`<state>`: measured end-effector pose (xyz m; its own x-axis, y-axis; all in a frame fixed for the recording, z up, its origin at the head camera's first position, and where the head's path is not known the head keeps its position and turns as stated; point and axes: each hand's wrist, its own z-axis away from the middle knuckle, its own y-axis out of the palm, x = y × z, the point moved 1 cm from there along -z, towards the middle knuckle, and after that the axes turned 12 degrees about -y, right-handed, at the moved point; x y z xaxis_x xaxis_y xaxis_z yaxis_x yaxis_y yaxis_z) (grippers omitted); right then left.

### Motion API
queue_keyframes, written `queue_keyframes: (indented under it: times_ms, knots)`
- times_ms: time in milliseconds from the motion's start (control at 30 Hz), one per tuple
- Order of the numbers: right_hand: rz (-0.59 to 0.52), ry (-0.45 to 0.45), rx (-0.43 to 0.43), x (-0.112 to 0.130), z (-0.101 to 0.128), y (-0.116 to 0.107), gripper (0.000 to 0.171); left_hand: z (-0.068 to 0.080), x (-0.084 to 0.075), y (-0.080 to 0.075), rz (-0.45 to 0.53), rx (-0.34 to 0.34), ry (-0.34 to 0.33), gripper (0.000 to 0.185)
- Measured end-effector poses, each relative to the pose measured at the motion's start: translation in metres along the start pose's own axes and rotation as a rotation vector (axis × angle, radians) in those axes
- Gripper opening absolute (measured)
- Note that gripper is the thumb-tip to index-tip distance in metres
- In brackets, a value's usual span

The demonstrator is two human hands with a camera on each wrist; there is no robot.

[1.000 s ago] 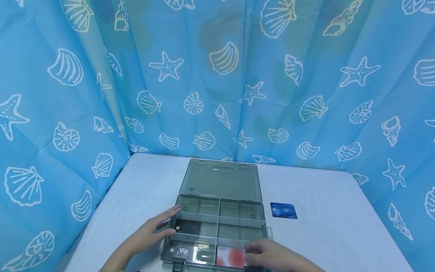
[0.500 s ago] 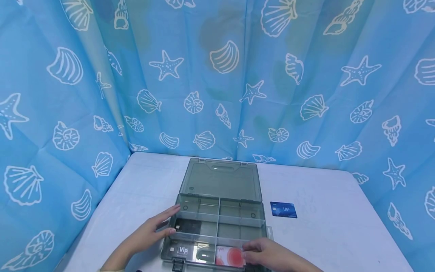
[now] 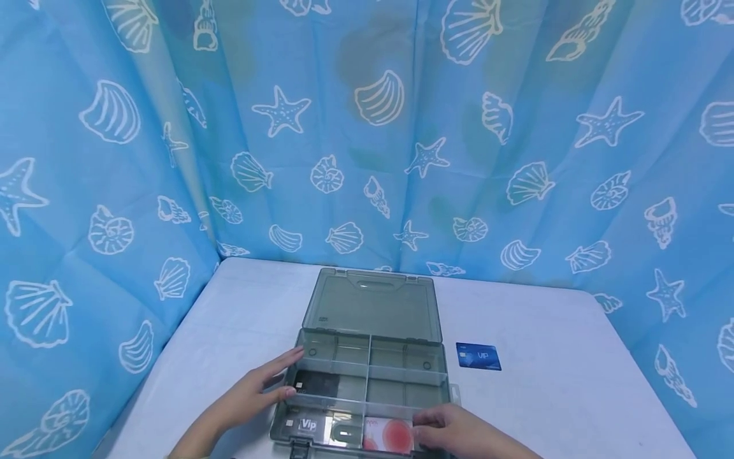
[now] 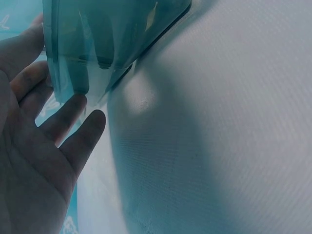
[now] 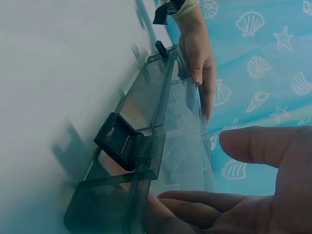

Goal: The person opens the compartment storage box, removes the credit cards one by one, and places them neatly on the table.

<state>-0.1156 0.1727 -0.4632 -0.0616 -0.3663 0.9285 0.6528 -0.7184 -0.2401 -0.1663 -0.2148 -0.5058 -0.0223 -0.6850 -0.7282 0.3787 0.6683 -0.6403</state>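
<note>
A: Here we are over the white table (image 3: 550, 357), and the grey plastic box (image 3: 367, 376) sits open right in front of the person, its lid (image 3: 374, 307) laid back toward the blue shell-print curtain (image 3: 367, 127).

B: Left hand (image 3: 252, 392) first: fingers straight, flat against the box's left wall. The left wrist view confirms it, fingers (image 4: 73, 114) relaxed and touching the tinted plastic, gripping nothing.

A: And the right hand (image 3: 453, 432)?

B: Down at the near right compartment, fingertips on the right edge of the red and white card (image 3: 388, 435) lying there. The wrist camera shows thumb and fingers (image 5: 253, 145) only loosely curved, with a gap between them. Whether it pinches that card, I cannot tell.

A: What else is in the box?

B: A dark card marked VIP (image 3: 309, 426) in the near left compartment, just beside the red one, and a black card (image 3: 316, 384) in the compartment behind it.

A: And outside?

B: A blue card (image 3: 478, 356) flat on the table, just right of the box, apart from both hands.
</note>
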Motion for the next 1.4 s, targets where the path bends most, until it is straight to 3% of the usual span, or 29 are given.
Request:
queue_keyframes:
  times_ms: [500, 767, 1133, 1400]
  knots:
    - [-0.056, 0.064, -0.013, -0.009, -0.009, 0.002, 0.051, 0.002, 0.000, -0.001, -0.001, -0.006, -0.006, 0.069]
    - [-0.050, 0.023, -0.010, -0.011, -0.005, 0.001, 0.050, 0.002, 0.000, -0.001, -0.003, -0.006, -0.005, 0.069]
    - [-0.005, -0.037, -0.021, 0.003, 0.005, -0.003, 0.054, 0.006, -0.004, -0.003, 0.002, -0.013, 0.006, 0.068]
    - [-0.018, -0.107, -0.031, 0.015, 0.004, -0.003, 0.047, 0.001, 0.000, 0.000, 0.004, -0.003, -0.014, 0.069]
